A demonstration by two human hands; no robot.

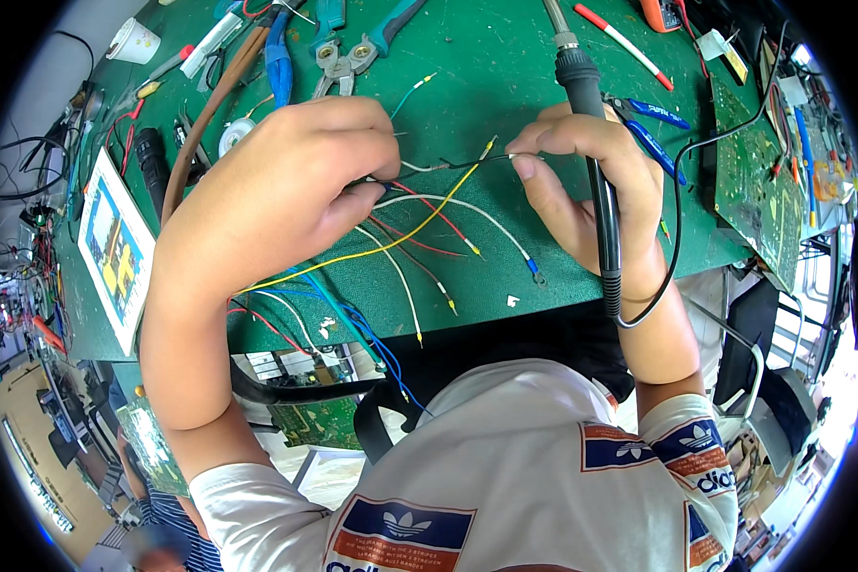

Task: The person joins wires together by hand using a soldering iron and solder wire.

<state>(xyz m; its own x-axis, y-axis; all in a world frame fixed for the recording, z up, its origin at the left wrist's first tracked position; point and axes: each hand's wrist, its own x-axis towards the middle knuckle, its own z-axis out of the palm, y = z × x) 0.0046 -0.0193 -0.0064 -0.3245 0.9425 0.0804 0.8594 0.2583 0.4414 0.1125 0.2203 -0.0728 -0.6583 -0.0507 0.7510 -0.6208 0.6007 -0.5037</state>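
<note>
My left hand (338, 157) is closed over a bundle of wires, fingertips turned down and partly hidden. A thin black wire (477, 159) runs from it to my right hand (591, 176), whose thumb and forefinger pinch its end. A soldering iron (601, 205) with a black handle also rests in my right hand, metal end away from me. Under and between my hands fan a yellow wire (372, 250), a white wire (491, 221) with a blue ring terminal (536, 273), and red and brown wires with yellow tips. Blue wires (367, 329) hang over the near table edge.
On the green table (486, 305), cutting pliers (348, 59) lie at the back and blue-handled cutters (653, 133) beside my right hand. A red-and-white pen (624, 46) is at back right. Circuit boards (753, 181) stand at right, a picture card (114, 253) at left. The iron's cable (679, 200) loops right.
</note>
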